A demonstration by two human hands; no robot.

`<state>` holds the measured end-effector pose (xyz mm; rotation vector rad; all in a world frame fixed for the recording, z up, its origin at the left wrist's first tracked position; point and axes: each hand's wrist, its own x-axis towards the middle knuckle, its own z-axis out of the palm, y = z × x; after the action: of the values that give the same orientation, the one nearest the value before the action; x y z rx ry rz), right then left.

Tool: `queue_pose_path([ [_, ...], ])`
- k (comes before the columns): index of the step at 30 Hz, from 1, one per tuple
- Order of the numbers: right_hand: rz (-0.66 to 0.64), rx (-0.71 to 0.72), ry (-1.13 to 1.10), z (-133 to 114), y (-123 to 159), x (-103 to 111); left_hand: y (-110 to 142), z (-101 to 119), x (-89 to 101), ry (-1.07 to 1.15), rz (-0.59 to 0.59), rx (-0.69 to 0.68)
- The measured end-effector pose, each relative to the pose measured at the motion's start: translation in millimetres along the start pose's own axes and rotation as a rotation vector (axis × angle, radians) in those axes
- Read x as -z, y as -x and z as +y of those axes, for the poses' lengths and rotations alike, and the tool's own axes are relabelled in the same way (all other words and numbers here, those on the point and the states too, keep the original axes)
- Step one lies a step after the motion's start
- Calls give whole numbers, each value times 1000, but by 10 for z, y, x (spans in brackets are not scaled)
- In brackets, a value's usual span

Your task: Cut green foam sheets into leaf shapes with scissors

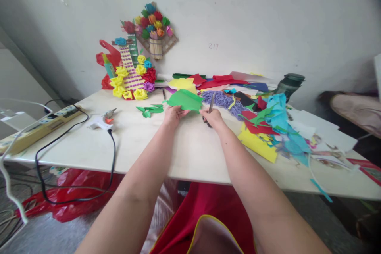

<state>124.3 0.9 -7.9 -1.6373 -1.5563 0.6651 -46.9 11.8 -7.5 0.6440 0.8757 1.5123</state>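
Note:
A sheet of green paper (pixel 185 99) with uneven edges lies in front of me on the pale table. My left hand (pixel 175 115) is closed on its near left edge, thumb and fingers pinching it. My right hand (pixel 212 116) is wrapped round a pair of scissors (pixel 211 103), blades pointing away from me, and its fingertips reach the sheet's right corner. Just left of the sheet lie several cut green paper leaves (pixel 149 110). A bundle of purple yarn (pixel 228 105) is right behind my right hand.
A glue gun (pixel 102 122) and a power strip (pixel 41 127) with cords are at the left. Paper flowers (pixel 139 69) stand at the back left. Coloured paper scraps (pixel 257 147) and a dark bottle (pixel 288 85) are at the right. The table's near edge (pixel 199 180) runs below my forearms.

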Motion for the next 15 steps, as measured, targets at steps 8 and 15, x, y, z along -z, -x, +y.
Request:
queue_pose_path([
  [8, -189, -12, -427, -68, 73, 99, -28, 39, -15, 100, 111, 82],
  [15, -391, -133, -714, -112, 69, 243, -21, -3, 5, 54, 91, -38],
])
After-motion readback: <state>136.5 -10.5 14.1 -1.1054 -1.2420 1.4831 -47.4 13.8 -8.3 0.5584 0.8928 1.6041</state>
